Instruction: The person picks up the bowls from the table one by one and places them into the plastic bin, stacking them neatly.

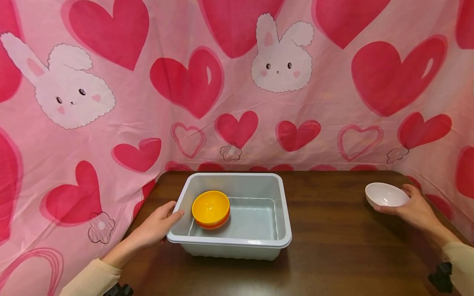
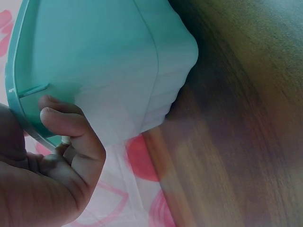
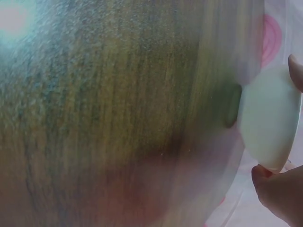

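A pale grey plastic tub stands on the table, and my left hand grips its left rim. In the left wrist view the fingers curl under that rim, against the outer wall. Inside the tub, toward its left end, a yellow bowl sits nested on an orange bowl. Far to the right, my right hand holds a white bowl by its edge, thumb at the near side and fingers at the far side. The right wrist view shows this bowl tilted, its underside apart from the tabletop.
The dark brown wooden table stretches between the tub and the white bowl. Behind it and at both sides hangs a pink cloth printed with hearts and rabbits. The tub stands near the table's back edge.
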`<move>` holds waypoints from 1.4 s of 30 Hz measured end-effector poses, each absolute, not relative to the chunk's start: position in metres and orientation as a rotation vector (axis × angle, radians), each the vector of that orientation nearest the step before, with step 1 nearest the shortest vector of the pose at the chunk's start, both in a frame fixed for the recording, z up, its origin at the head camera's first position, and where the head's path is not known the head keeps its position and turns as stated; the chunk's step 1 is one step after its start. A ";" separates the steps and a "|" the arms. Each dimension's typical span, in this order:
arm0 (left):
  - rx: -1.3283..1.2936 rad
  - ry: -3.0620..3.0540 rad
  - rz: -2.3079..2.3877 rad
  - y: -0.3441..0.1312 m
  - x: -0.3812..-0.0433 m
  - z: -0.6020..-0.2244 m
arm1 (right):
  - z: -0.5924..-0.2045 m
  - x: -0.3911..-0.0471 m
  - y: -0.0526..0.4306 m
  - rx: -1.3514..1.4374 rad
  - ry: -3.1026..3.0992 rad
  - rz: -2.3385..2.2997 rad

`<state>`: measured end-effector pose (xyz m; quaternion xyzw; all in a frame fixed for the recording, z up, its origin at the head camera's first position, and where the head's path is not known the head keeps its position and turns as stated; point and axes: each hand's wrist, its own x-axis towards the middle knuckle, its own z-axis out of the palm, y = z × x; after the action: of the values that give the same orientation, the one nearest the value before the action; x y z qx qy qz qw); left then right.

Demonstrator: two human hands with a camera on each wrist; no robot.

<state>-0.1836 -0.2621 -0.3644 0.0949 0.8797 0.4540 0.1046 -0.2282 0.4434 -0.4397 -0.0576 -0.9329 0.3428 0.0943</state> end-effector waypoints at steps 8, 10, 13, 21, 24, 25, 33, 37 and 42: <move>0.303 2.596 1.342 -0.262 -0.183 -0.364 | -0.441 -0.225 0.441 -0.196 -2.710 1.057; 0.301 2.589 1.345 -0.263 -0.183 -0.364 | -0.442 -0.225 0.440 -0.198 -2.698 1.070; 0.301 2.586 1.346 -0.263 -0.183 -0.364 | -0.442 -0.224 0.439 -0.204 -2.680 1.096; 0.299 2.613 1.332 -0.263 -0.183 -0.364 | -0.438 -0.224 0.435 -0.213 -2.648 1.126; 0.287 2.611 1.328 -0.262 -0.183 -0.364 | -0.435 -0.224 0.434 -0.206 -2.645 1.128; 0.283 2.611 1.328 -0.262 -0.183 -0.364 | -0.434 -0.224 0.433 -0.200 -2.645 1.127; 0.253 2.610 1.351 -0.261 -0.181 -0.367 | -0.429 -0.223 0.426 -0.101 -2.639 1.110; 0.245 2.612 1.352 -0.260 -0.181 -0.367 | -0.425 -0.222 0.421 -0.091 -2.649 1.110; 0.258 2.615 1.353 -0.261 -0.180 -0.367 | -0.422 -0.220 0.417 -0.078 -2.648 1.132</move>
<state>-0.1805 -0.2607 -0.3669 0.0870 0.8809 0.4559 0.0930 -0.2197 0.4169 -0.4219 -0.0267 -0.9114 0.3896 0.1298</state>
